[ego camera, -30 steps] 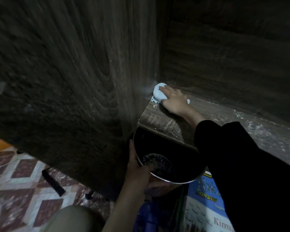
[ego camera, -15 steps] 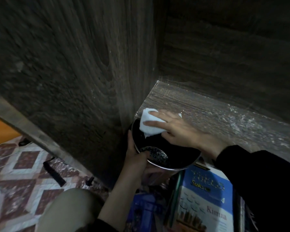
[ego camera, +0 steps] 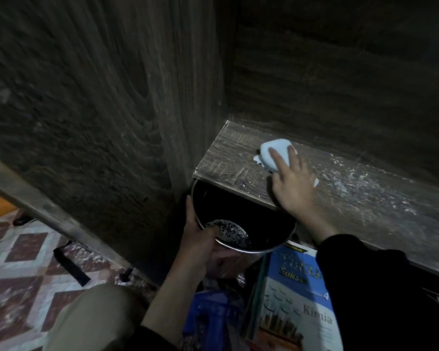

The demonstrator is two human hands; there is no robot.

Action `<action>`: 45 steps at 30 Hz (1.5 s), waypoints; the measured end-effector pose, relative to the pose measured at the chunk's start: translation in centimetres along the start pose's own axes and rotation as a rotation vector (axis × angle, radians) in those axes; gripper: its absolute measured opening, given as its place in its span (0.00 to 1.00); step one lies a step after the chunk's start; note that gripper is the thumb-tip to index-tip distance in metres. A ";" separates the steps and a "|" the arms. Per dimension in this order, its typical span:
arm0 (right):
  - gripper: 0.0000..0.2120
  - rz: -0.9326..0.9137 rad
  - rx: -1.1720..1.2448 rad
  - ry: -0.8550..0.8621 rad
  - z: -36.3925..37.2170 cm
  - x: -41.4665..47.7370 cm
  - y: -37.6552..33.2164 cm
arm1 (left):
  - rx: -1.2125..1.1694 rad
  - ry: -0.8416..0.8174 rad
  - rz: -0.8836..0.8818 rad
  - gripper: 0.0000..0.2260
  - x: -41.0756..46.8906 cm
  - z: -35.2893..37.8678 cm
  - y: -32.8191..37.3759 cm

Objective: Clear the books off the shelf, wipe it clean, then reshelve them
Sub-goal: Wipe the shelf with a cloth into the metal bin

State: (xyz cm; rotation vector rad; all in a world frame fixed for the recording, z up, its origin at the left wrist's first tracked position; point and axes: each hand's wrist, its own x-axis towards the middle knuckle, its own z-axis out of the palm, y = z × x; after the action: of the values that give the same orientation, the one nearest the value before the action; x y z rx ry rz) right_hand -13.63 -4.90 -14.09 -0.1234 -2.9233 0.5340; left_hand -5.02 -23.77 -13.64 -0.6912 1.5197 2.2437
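Observation:
A dark wooden shelf board [ego camera: 228, 158] runs from the cabinet's inner corner to the right, dusty with white specks on its right part. My right hand [ego camera: 293, 184] presses a white cloth [ego camera: 274, 154] flat on the board with straight fingers. My left hand [ego camera: 200, 243] grips the rim of a dark round metal bowl [ego camera: 264, 231], held just under the board's front edge; dark crumbs lie in its bottom. A blue book [ego camera: 292, 297] lies below the bowl.
The cabinet's tall wooden side panel [ego camera: 107, 122] stands at the left and its back wall [ego camera: 340, 72] behind the board. Patterned floor covering [ego camera: 23, 262] with a black strap [ego camera: 70, 267] lies at lower left. My knee [ego camera: 91, 317] is at the bottom.
My right hand dragged the cloth from the back corner to the board's front edge over the bowl, then moved it back onto the board, further right. The left hand kept holding the bowl.

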 end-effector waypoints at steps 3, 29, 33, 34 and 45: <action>0.25 0.025 -0.065 -0.084 1.2 -1.0 -2.1 | 0.006 -0.003 0.008 0.41 0.2 0.2 -0.2; 0.23 0.658 0.460 0.770 -11.9 -11.6 16.6 | 0.052 -0.113 0.098 0.39 1.2 1.6 -2.0; 0.23 0.865 0.078 0.509 -11.7 -14.0 21.3 | 0.055 -0.119 0.079 0.40 1.3 2.0 -2.4; 0.24 0.856 0.011 0.427 -11.0 -14.3 21.3 | 0.058 -0.116 0.078 0.39 1.4 2.1 -2.5; 0.28 0.658 -0.128 0.185 -5.5 -10.8 12.0 | 0.032 -0.050 0.100 0.39 1.4 3.6 -3.3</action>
State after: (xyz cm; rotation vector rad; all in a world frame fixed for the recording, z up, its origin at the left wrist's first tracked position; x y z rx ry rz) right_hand -1.45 6.96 -14.86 -1.1077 -2.6821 0.3821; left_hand -5.16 -19.19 -15.83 -0.5577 1.5955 2.2852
